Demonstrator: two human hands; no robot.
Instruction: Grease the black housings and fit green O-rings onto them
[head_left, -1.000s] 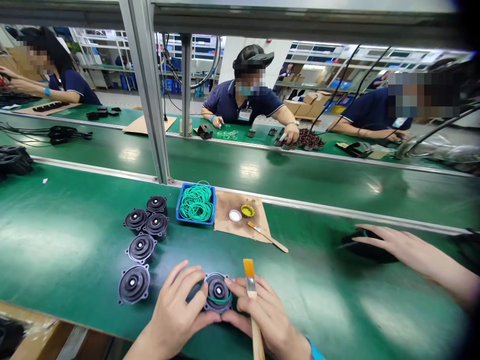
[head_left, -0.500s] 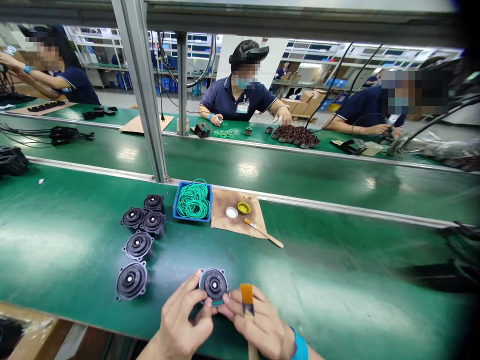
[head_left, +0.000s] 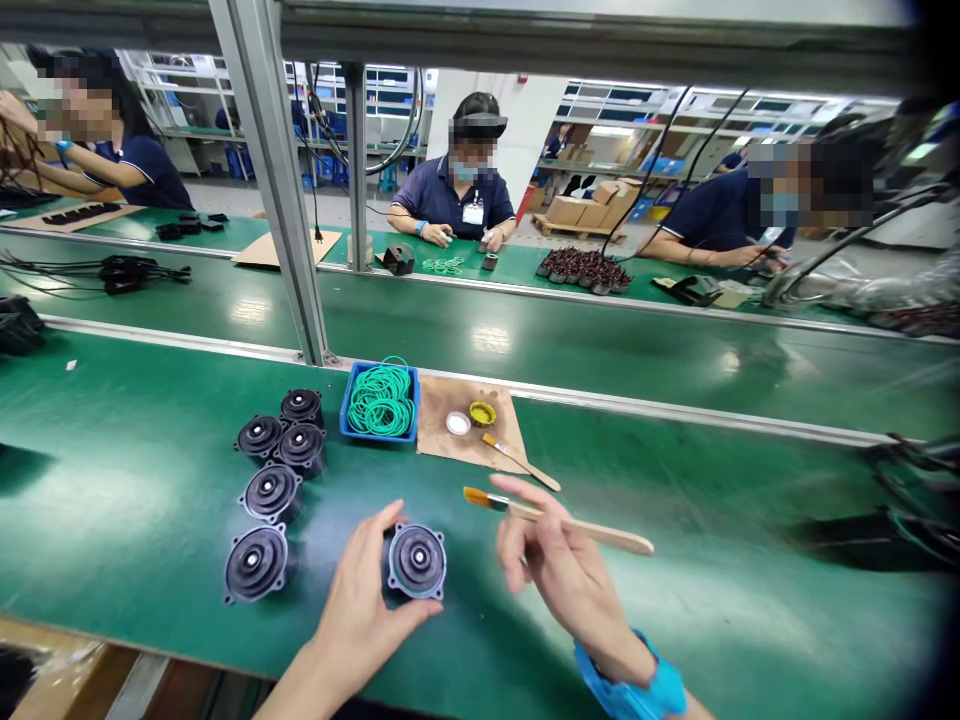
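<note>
Left hand (head_left: 366, 590), grip: closed on one round housing (head_left: 418, 562), dark, open face up; thumb at the near rim, fingers curled along its left side. Position: near edge of the counter (head_left: 720, 620), in front of the wearer. A trace of green shows at the rim's left; whether it runs all round cannot be told.

Right hand (head_left: 559, 555), grip: closed on one brush (head_left: 474, 497), wooden handle, held across the fingers; bristles leftward, handle end rightward, clear of the housing. Finger contact partly hidden. Blue wristband (head_left: 634, 682) at the wrist.

Handling note, by judgement: the left grip is best kept low on the outer wall, so the face stays open and the part cannot turn; the brush is best governed near its ferrule, with light pressure and bristles off the bare counter.

Left of the left hand: five similar housings (head_left: 256, 563), face up, in a staggered column from near the counter's near edge towards its far edge; the farther three closely grouped.

At the far edge: one blue tray (head_left: 346, 421) of green rings (head_left: 384, 400); just beside it, to the right, one stained cardboard sheet (head_left: 442, 448) bearing one yellow pot (head_left: 482, 413), one white cap (head_left: 458, 424) and a second brush (head_left: 525, 464), its handle overhanging the sheet's near right corner.
</note>
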